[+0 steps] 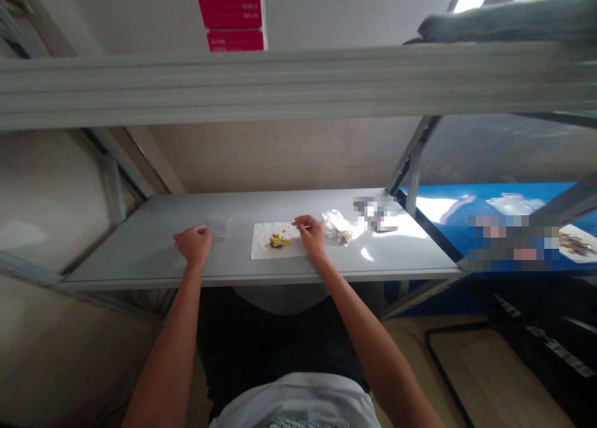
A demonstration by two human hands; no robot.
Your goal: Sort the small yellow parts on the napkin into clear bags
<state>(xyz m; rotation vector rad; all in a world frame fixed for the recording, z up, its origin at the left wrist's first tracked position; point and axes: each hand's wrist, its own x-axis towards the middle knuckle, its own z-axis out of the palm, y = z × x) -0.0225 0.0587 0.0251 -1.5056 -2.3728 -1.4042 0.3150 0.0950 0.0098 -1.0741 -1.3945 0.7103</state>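
Observation:
My left hand (194, 244) is closed over the left part of the shelf, its fingers at the edge of a clear plastic bag (220, 227). A white paper towel (259, 244) lies flat in front of me, bearing a small heap of yellow and dark dried pieces (277, 241). Over the towel's right end is my right hand (311, 235), thumb and fingertips drawn together; anything between them is too small to make out. Just right of that hand sits a crumpled, shiny clear bag (336, 224) with similar yellow bits at its lower corner.
A blurred-out item (377, 214) lies at the grey shelf's right. Metal posts (413, 167) and an upper shelf beam (280, 86) frame the space; red boxes (233, 11) stand above. On the right, a blue table (438, 210) holds another white sheet (578, 244) with dark pieces.

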